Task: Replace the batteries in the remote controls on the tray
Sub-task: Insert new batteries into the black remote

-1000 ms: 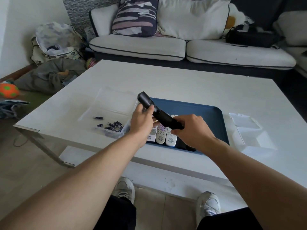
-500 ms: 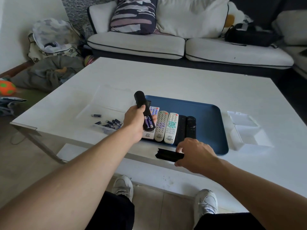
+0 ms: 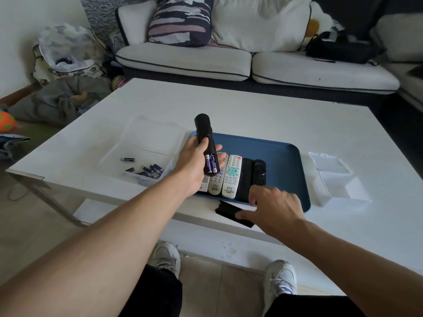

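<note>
Left hand [image 3: 194,161] grips a black remote [image 3: 206,143] with fingers curled round its body, held tilted above the 9 o'clock end of the blue tray [image 3: 286,161]; the rear compartment faces the camera, uncovered, with two purple batteries [image 3: 211,164] seated side by side. Right hand [image 3: 274,209] hovers over the near tabletop [image 3: 251,110] edge at 6 o'clock, fingers spread and relaxed, fingertips at or on the black battery cover [image 3: 231,212], which lies flat just outside the tray's near rim; contact cannot be confirmed. In the tray, five remotes [image 3: 231,177] lie in a row, partly screened by the left hand. At 9 o'clock a clear plastic box [image 3: 155,138] holds loose batteries [image 3: 148,169] in its near part. At 3 o'clock stands a white divided container [image 3: 336,177]; its contents cannot be told. A sofa [image 3: 251,62] stands beyond the far edge at 12 o'clock, well apart
</note>
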Demonstrator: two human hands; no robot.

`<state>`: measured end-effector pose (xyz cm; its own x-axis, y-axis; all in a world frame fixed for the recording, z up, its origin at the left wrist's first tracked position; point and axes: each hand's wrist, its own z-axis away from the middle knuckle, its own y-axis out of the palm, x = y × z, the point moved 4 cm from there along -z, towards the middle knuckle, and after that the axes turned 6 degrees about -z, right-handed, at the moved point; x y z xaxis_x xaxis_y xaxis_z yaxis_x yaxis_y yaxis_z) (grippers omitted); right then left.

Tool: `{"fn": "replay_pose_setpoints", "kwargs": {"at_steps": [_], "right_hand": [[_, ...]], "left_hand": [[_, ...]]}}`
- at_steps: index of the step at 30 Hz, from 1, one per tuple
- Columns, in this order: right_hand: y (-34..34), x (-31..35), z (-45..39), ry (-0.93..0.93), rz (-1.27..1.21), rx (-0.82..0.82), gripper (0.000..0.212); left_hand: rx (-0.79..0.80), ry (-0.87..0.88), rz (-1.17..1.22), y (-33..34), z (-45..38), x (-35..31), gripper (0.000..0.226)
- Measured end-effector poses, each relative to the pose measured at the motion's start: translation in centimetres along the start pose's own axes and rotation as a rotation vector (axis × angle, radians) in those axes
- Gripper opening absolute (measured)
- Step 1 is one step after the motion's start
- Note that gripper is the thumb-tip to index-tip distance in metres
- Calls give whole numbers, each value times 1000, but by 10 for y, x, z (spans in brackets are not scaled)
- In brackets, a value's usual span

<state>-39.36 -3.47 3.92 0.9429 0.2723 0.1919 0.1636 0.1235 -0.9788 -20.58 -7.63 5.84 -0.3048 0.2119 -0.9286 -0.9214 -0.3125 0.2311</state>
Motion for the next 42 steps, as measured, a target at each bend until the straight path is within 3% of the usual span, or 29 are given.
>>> {"fn": "replay_pose_setpoints", "kwargs": {"at_steps": [4,7,12,19,24,31,35,42], "right_hand": [[-32,15,-8,-149,-252,-256,29],[-43,24,-16,-292,-327,-337,43],[-38,40,-28,-426,-230,-322,48],[-39,52,-32,-439,-122,-278,45],[-44,57,-30,-423,-173,-232,38],[-38,53,-40,-283,-403,-80,47],[-36,48,-46,-139,-581,-34,39],[-30,34,-49,176,-1107,1,26]], "left_hand": [[60,-5,1,6,2,2,23],[103,-22,20,10,6,3,24],[119,-81,54,11,15,7,29],[97,-109,81,2,17,5,36],[110,-125,72,0,21,6,35],[155,-77,15,3,23,7,30],[151,-65,-36,3,21,9,25],[186,-26,-77,7,22,6,35]]}}
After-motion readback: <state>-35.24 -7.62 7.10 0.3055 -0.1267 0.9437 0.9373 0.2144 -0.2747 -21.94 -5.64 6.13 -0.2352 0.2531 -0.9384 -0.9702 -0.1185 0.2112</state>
